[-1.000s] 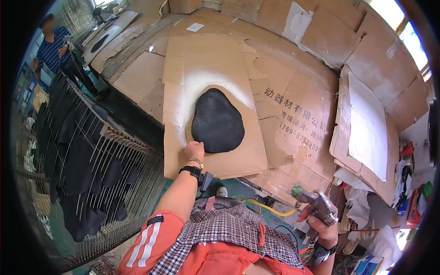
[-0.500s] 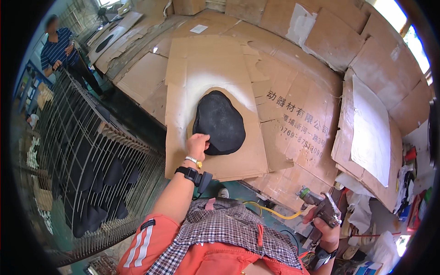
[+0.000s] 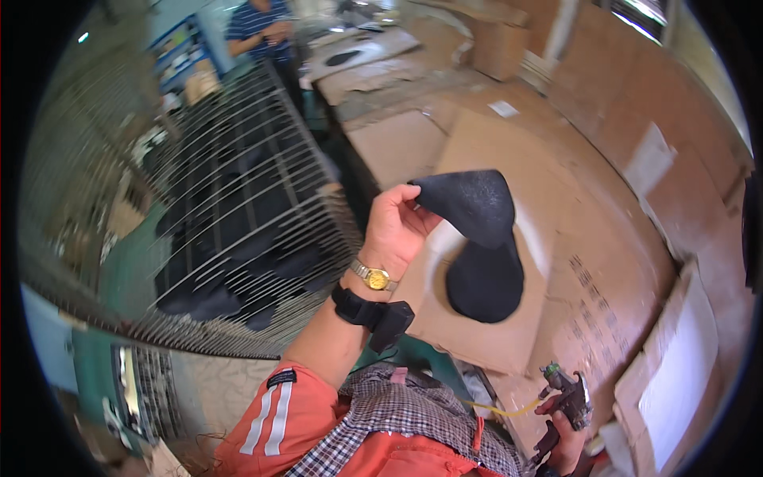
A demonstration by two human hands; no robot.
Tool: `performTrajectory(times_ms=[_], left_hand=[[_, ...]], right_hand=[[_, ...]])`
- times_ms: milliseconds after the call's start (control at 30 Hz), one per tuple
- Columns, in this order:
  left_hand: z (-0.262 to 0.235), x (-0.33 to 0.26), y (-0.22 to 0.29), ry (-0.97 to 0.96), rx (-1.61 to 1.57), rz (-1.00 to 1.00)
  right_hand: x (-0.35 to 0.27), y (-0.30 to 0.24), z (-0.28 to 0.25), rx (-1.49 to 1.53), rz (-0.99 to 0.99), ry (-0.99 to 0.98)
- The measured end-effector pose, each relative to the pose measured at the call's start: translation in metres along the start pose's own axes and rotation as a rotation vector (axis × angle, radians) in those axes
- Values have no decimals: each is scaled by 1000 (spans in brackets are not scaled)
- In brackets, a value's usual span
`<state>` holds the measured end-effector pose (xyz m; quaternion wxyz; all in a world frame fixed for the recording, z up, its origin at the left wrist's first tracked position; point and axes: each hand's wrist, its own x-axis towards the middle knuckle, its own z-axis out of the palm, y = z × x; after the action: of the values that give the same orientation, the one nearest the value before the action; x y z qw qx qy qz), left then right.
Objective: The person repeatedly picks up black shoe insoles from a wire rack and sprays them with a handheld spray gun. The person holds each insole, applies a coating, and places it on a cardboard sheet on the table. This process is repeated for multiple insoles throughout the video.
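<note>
My left hand (image 3: 395, 228) pinches the left corner of a soft black rounded sheet (image 3: 470, 200) between thumb and fingers. The sheet is lifted and bends in the air, its far edge hanging to the right. Below it lies a similar black sheet (image 3: 485, 288) on a cardboard panel (image 3: 447, 338) with a whitish overspray ring around it; the raised sheet hides part of it. At the lower right, my right hand (image 3: 563, 433) is closed around a metal spray gun (image 3: 569, 397) with a yellow hose (image 3: 505, 412). The gun is well apart from the sheets.
On my left stands a wire rack (image 3: 262, 191) with several black sheets (image 3: 214, 296) on it. A person (image 3: 266, 32) in a striped shirt stands beyond it. Cardboard walls (image 3: 620, 87) line the far right, and a white-faced board (image 3: 675, 381) leans at the right.
My left hand has lifted the upper black sheet off the cardboard, uncovering another beneath. The view has swung left toward the rack. The spray gun stays in my right hand.
</note>
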<state>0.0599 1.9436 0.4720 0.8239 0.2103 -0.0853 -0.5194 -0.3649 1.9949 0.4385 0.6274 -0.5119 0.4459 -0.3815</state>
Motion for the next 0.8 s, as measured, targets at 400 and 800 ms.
performTrajectory(times_ms=[400,800], left_hand=[[-161,-218,293,512,117,1076],[-122,-237,377,402,186,1196]], right_hand=[[69,-30,132,-79,59,-557],[76,-22,178,-43,92,-702]])
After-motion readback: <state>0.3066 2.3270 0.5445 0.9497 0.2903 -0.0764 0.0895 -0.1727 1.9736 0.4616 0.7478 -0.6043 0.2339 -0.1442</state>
